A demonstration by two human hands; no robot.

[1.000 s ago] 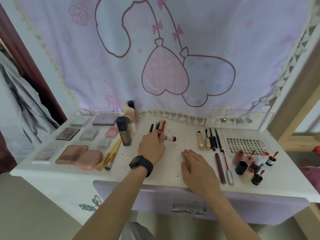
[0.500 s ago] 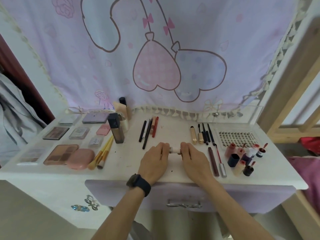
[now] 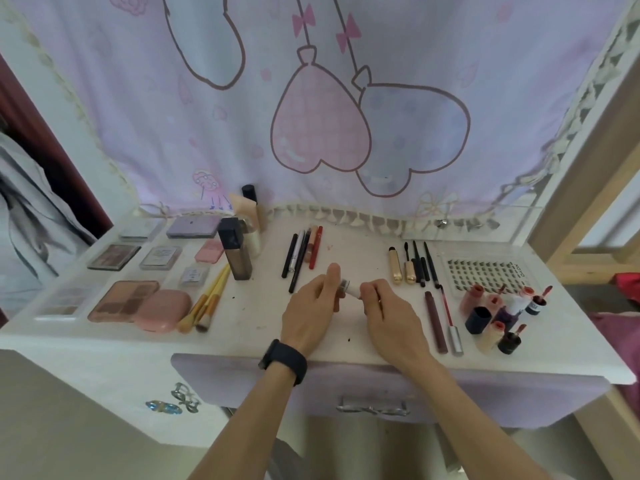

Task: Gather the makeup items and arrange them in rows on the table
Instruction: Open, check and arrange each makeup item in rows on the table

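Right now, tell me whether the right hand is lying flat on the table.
No, the right hand pinches one end of the small white tube, and the left hand holds its other end.

One wide-angle head view, forward and down, close over the table (image 3: 256, 306), curtain (image 3: 311, 98) just behind.

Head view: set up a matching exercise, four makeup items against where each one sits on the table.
Items:
1. small white tube
2. yellow-handled brushes
3. lash tray
4. purple palette

Places:
A. back left, near the curtain
B. gripped by left hand and right hand
C. behind the small bottles
D. just right of the pink compact

Pairs: 1-B, 2-D, 3-C, 4-A.
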